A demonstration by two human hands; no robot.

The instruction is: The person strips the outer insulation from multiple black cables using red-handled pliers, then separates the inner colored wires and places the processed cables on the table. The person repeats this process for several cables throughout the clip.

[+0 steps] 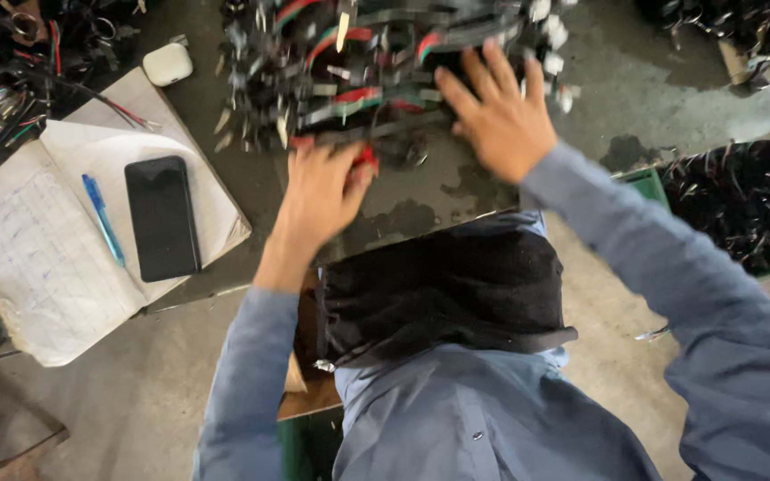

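Blue sleeves and a black cloth [443, 294] on the lap fill six o'clock. Left hand [321, 191] looks curled on a red-tipped piece at the edge of the strap-and-clip heap [376, 62] at twelve o'clock, probably steadying it, though blur hides the grip. Right hand [499, 111] lies flat and spread on the heap, holding nothing.

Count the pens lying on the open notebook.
1: a blue pen lies on the open notebook, just left of the black phone. Others could be hidden under the phone or pages.
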